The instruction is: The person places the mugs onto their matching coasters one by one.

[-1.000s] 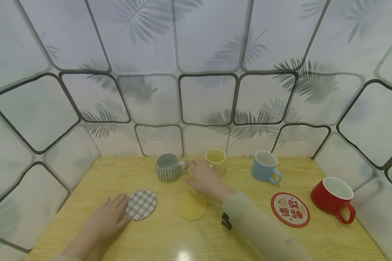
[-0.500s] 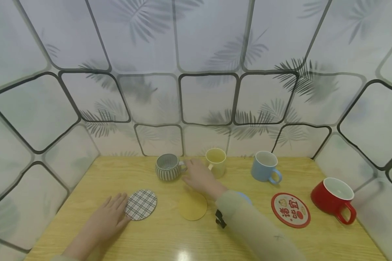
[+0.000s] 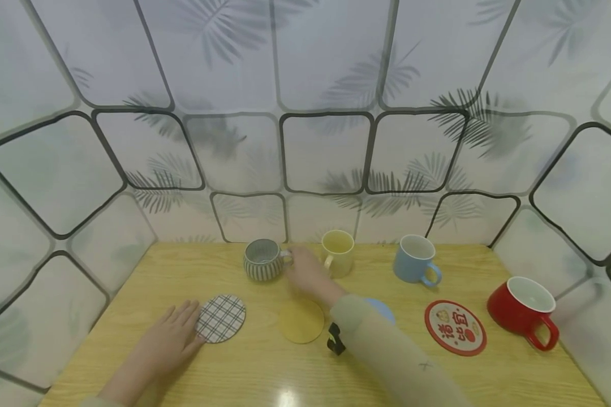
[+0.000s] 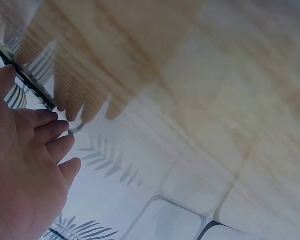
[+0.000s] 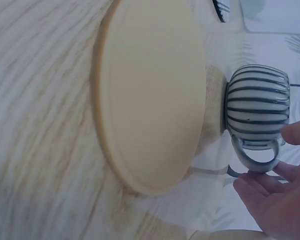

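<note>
My right hand (image 3: 308, 273) reaches the handle of a grey-and-white striped mug (image 3: 262, 261), which stands upright at the back of the table. In the right wrist view, thumb and fingers (image 5: 260, 192) lie either side of the handle loop, fingertips at its outer curve; the loop shows whole, with no finger through it. My left hand (image 3: 168, 339) lies flat with fingers extended, its fingertips and thumb at the left edge of a round plaid coaster (image 3: 221, 319). In the left wrist view that coaster (image 4: 27, 80) appears edge-on beyond the fingers.
A yellow mug (image 3: 338, 254) stands just right of my right hand, above a yellow coaster (image 3: 301, 322). My right forearm partly covers a blue coaster (image 3: 382, 309). Farther right are a blue mug (image 3: 413, 260), a red-rimmed coaster (image 3: 455, 328) and a red mug (image 3: 519, 311).
My right hand has moved slightly left and closer to the striped mug's handle, and its fingers have drawn in. More of the blue coaster shows. The left hand and the mugs have stayed put.
</note>
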The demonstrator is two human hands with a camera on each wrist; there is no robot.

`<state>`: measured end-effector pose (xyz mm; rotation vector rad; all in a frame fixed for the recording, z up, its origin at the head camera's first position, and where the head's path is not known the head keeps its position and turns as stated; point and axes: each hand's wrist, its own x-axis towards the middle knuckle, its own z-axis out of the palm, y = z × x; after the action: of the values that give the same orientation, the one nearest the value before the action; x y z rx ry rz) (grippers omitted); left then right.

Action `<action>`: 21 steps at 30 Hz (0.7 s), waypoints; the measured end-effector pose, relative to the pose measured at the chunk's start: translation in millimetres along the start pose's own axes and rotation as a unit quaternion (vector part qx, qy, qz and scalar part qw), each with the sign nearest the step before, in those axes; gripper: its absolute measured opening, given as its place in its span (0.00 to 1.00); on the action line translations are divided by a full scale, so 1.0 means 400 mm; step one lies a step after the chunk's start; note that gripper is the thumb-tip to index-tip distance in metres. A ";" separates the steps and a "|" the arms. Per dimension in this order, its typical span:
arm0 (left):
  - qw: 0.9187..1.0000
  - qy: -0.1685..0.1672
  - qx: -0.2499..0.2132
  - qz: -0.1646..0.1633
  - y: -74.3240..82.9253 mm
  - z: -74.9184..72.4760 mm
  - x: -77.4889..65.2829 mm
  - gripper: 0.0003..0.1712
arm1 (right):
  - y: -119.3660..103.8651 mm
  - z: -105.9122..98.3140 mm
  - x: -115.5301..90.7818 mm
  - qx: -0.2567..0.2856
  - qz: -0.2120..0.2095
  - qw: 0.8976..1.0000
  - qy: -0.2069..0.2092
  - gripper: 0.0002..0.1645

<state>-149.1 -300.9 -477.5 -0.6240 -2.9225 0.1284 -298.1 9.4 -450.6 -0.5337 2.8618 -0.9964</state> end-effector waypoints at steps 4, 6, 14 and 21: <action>1.000 -0.002 0.004 0.001 -0.002 0.005 0.001 0.37 | 0.006 0.005 0.009 0.061 0.008 0.998 0.004 0.22; 1.000 0.000 0.009 0.003 -0.002 0.008 0.002 0.37 | 0.008 0.005 0.011 0.074 0.007 0.997 0.007 0.20; 1.000 0.009 -0.003 -0.001 0.003 -0.002 0.004 0.36 | 0.016 0.013 0.016 0.124 0.021 0.992 0.007 0.24; 1.000 0.006 -0.007 -0.001 0.005 -0.007 0.002 0.36 | 0.025 0.027 0.023 0.190 0.042 0.981 0.011 0.23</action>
<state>-148.7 -298.7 -475.0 -0.6209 -2.9153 0.1045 -308.0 7.1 -464.9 -0.3654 2.5844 -1.4883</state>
